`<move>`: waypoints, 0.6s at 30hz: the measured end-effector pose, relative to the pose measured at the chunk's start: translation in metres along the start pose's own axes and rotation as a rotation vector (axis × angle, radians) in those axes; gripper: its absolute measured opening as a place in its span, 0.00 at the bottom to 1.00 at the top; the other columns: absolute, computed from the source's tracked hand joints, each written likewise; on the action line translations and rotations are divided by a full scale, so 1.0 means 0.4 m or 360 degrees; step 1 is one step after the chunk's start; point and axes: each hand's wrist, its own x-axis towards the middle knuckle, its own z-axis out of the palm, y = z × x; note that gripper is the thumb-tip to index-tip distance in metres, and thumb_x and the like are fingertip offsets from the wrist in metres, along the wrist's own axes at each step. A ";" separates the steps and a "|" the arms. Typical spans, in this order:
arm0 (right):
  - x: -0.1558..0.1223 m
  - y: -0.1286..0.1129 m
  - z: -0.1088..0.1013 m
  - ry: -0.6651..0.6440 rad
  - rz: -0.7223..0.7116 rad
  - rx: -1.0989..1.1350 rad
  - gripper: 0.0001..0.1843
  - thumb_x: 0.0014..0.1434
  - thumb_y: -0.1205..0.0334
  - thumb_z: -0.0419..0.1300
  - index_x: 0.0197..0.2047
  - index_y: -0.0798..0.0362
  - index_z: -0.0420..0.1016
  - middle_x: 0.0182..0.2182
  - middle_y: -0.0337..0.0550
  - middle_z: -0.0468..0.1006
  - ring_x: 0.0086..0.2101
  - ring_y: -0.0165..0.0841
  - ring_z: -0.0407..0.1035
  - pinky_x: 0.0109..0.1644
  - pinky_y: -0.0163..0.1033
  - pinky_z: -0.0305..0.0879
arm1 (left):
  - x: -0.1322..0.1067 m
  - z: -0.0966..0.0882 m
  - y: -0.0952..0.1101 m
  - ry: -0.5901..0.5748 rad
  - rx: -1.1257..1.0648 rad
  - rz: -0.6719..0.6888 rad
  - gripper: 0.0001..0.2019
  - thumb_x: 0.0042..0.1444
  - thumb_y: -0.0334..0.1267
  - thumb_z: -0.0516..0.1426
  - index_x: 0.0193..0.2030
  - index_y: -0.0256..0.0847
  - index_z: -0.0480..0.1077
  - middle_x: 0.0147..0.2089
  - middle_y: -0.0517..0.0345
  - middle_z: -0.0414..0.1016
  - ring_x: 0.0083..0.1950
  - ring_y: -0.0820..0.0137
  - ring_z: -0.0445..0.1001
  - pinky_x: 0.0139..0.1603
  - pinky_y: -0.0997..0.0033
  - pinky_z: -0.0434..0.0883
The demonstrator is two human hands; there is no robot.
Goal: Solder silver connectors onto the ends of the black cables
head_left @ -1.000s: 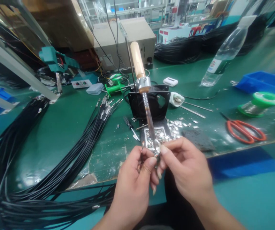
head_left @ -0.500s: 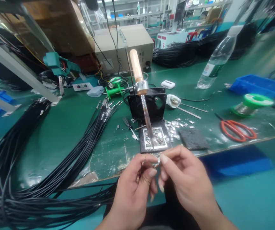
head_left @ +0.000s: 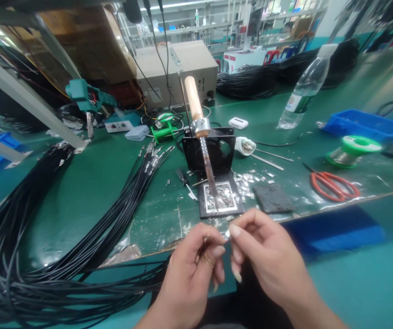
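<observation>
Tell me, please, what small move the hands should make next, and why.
I'd perhaps turn the small pale piece slightly with the right hand and check it: that hand pinches it, partly covering it, the left hand is close beside it, and both hands are clear of the soldering iron.

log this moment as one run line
left hand: curled, grip partly hidden | right hand: pinching small metal piece | soldering iron: tip down over tray | cables: bundled, left

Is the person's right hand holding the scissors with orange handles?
No, the orange-handled scissors lie on the green tabletop, apart from the right hand, which pinches a small silvery piece.
</observation>
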 end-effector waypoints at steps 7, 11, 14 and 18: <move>0.018 -0.052 -0.040 -0.0331 0.0322 -0.0081 0.18 0.68 0.49 0.66 0.40 0.58 0.73 0.24 0.32 0.66 0.18 0.17 0.51 0.18 0.22 0.47 | 0.010 -0.013 0.009 -0.0076 0.0047 -0.0083 0.14 0.74 0.49 0.54 0.45 0.40 0.64 0.27 0.63 0.68 0.26 0.78 0.65 0.28 0.80 0.65; 0.036 -0.071 -0.050 -0.0420 0.0357 -0.0264 0.25 0.62 0.44 0.69 0.35 0.59 0.71 0.22 0.33 0.65 0.18 0.18 0.54 0.19 0.23 0.49 | 0.012 -0.017 0.003 -0.0105 0.0045 -0.0069 0.15 0.74 0.50 0.54 0.43 0.40 0.64 0.26 0.62 0.69 0.25 0.78 0.65 0.27 0.80 0.65; 0.045 -0.071 -0.056 -0.0471 0.0438 -0.0207 0.27 0.58 0.42 0.72 0.34 0.59 0.71 0.20 0.31 0.63 0.18 0.18 0.52 0.18 0.24 0.48 | 0.012 -0.016 0.001 -0.0066 0.0029 -0.0076 0.15 0.74 0.51 0.54 0.43 0.40 0.62 0.26 0.62 0.69 0.26 0.77 0.67 0.27 0.80 0.66; 0.054 -0.063 -0.055 -0.0470 0.0519 -0.0047 0.29 0.52 0.43 0.76 0.33 0.59 0.70 0.18 0.30 0.61 0.16 0.17 0.49 0.16 0.24 0.46 | 0.022 -0.007 0.011 0.0010 -0.0023 -0.0104 0.15 0.74 0.50 0.53 0.43 0.40 0.61 0.26 0.63 0.70 0.25 0.77 0.67 0.25 0.80 0.67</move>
